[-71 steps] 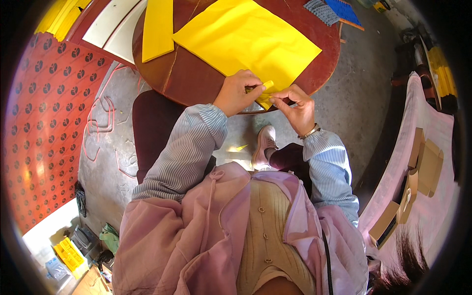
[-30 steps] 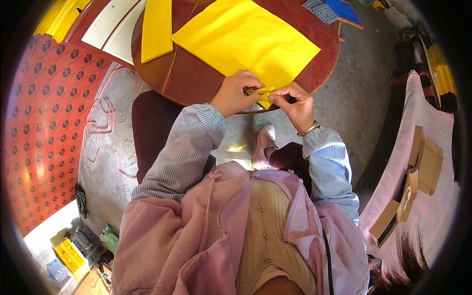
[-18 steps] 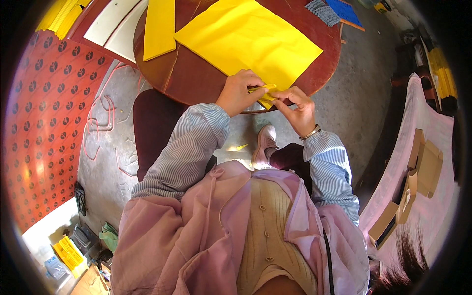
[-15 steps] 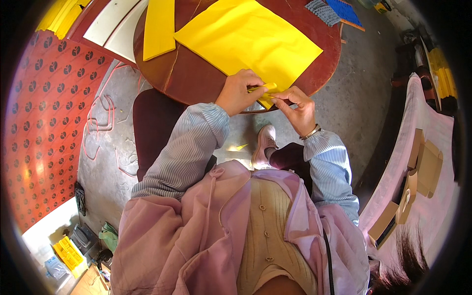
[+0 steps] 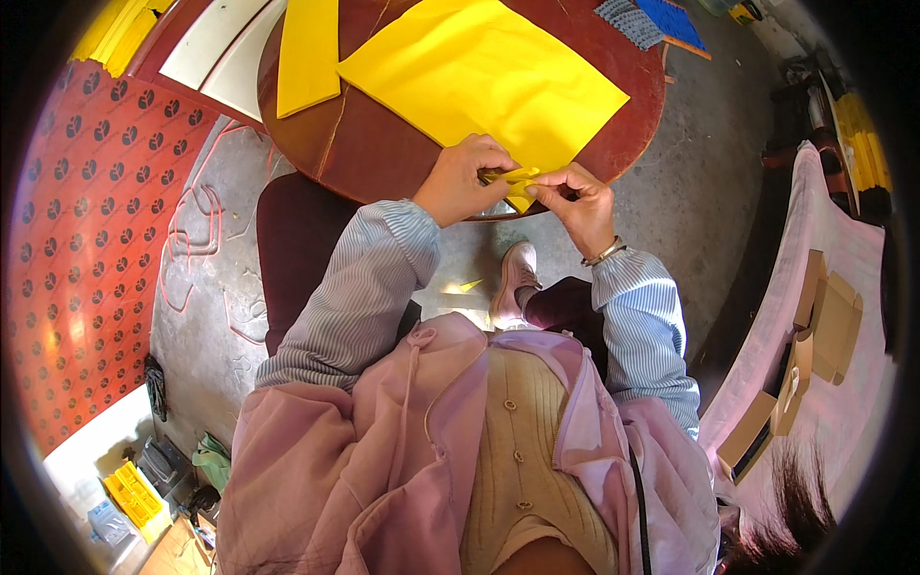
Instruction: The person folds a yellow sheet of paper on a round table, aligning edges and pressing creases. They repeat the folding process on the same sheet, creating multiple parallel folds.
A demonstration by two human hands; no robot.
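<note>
- Strip [image 5: 520,175]: small, yellow, at the table's near edge, above the near corner of the sheet; whether it is joined to the sheet cannot be told.
- Left hand [image 5: 465,182]: thumb and fingers closed on the strip's left part.
- Right hand [image 5: 579,206]: thumb and fingertips pinching the strip's right part.
- Sheet [image 5: 484,81]: yellow, lying flat and askew, its near corner at the table's near edge, its right corner near the right edge.
- Band [image 5: 309,62]: long, yellow, running from the table's far side along its left edge, just beside the sheet's left corner.
- Table [image 5: 383,144]: round, reddish brown, a pale line crossing its left part.
- Grey piece [image 5: 630,23]: textured, at the table's far right edge; a blue piece [image 5: 674,23] lies just beside it.
- Scrap [image 5: 469,287]: yellow, pointed, on the floor [image 5: 704,182] left of the shoe [image 5: 518,275].
- Boxes [image 5: 838,326]: brown cardboard, open, on pink cloth [image 5: 853,422] well right of the table.
- Panel [image 5: 105,230]: red, dark-patterned, left of the table.
</note>
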